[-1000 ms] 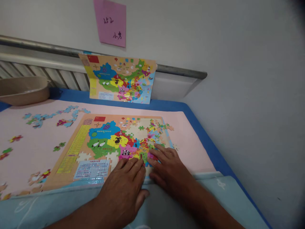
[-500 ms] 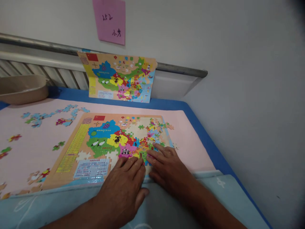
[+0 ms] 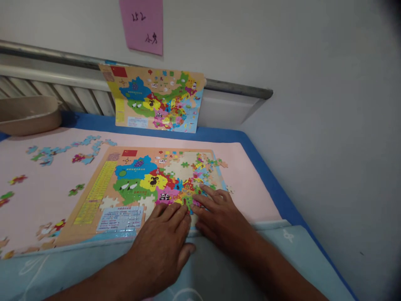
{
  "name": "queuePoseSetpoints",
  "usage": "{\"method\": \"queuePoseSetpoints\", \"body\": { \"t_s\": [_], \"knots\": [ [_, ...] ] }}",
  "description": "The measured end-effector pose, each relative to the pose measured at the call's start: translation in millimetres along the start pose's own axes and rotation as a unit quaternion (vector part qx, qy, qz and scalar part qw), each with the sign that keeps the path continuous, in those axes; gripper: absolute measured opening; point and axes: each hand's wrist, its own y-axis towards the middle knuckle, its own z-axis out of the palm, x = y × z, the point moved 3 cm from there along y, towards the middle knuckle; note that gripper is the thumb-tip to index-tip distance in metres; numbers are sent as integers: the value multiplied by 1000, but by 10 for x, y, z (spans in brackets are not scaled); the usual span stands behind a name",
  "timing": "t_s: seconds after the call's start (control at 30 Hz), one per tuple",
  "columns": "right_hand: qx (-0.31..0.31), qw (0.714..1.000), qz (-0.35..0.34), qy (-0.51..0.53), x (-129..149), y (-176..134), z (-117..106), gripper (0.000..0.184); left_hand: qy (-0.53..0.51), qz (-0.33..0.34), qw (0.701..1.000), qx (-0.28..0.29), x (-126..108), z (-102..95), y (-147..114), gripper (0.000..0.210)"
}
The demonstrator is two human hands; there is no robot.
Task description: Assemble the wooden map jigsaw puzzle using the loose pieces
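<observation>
A colourful map jigsaw board [image 3: 103, 196] lies flat on the pink mat, partly filled with pieces. My left hand [image 3: 163, 242] rests palm down on the board's near edge, fingers spread and pointing at the map's lower middle. My right hand [image 3: 219, 217] lies flat beside it, fingertips pressing on small pieces at the map's lower right. Neither hand holds a piece that I can see. A finished reference map picture [image 3: 156, 100] leans upright against the wall behind.
Loose puzzle pieces [image 3: 62, 150] are scattered on the pink mat [image 3: 37, 196] to the left. A beige basin [image 3: 28, 119] sits at the far left. A pink note [image 3: 141, 25] hangs on the wall. The wall stands close on the right; a light blue cloth [image 3: 297, 251] covers the near edge.
Both hands stay flat on the board's lower right, with the fingers shifting only slightly over the pieces. The view has tilted up a little.
</observation>
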Motion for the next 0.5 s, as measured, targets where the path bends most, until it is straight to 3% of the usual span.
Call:
{"method": "queuePoseSetpoints", "body": {
  "t_s": [0.27, 0.5],
  "knots": [
    [-30, 999, -9, -3, -16, -4, 30, 23, 4, 0, 1000, -4, 10, 2, -3, 41],
    [-37, 999, -13, -26, 19, 16, 17, 20, 15, 3, 1000, -2, -2, 1, 0, 49]
  ]
}}
